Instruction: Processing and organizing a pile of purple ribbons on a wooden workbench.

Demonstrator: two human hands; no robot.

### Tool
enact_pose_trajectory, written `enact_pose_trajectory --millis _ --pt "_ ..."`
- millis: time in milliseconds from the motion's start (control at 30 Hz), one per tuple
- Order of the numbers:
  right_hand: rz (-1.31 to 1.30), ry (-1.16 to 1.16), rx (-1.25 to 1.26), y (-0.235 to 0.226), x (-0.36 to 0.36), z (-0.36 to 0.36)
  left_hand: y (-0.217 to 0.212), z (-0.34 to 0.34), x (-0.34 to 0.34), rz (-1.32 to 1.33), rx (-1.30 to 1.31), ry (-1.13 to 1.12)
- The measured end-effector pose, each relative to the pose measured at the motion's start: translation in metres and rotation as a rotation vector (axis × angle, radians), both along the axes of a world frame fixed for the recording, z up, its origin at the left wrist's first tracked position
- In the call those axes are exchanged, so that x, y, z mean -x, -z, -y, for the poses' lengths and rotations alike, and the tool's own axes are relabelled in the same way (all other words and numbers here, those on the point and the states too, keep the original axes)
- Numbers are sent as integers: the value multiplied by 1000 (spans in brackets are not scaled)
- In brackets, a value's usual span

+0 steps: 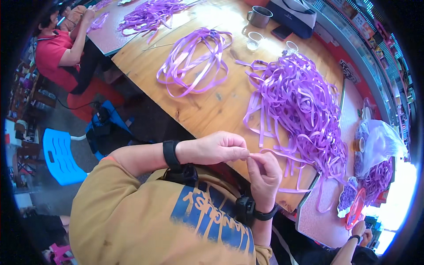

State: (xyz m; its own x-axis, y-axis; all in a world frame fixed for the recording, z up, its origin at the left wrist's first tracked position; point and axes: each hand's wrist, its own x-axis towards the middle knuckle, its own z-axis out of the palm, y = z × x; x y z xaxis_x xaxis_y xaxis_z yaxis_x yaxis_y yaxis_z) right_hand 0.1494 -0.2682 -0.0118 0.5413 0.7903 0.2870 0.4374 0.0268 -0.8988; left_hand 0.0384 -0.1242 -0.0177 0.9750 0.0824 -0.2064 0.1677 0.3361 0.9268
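Observation:
My left hand (221,147) and my right hand (265,176) meet fingertip to fingertip in front of my chest, by the near edge of the wooden table (207,110). Each is closed in a pinch. Whatever lies between the fingertips is too small to make out. Just past my right hand, a large tangled pile of purple ribbons (304,97) covers the table's right part, its loose ends trailing toward me. Farther off to the left lies a smaller bundle of looped purple ribbons (194,62), with a thin rod (158,46) beside it.
At the back stand a metal mug (259,17), a clear cup (254,40), a phone (282,32) and a bag (293,15). More ribbons (148,15) lie far left, near a person in red (57,51). Another person's hands (362,232) hold a red-rimmed item lower right. A blue chair (64,157) stands left.

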Motion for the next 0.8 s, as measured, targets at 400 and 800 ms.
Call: enact_pose_trajectory --millis 400,800 --pt "-137 -62 94 3 -2 1 6 -7 9 192 -537 -69" --pt "386 -59 108 -25 -1 -11 -23 -12 -1 438 -1305 -247"
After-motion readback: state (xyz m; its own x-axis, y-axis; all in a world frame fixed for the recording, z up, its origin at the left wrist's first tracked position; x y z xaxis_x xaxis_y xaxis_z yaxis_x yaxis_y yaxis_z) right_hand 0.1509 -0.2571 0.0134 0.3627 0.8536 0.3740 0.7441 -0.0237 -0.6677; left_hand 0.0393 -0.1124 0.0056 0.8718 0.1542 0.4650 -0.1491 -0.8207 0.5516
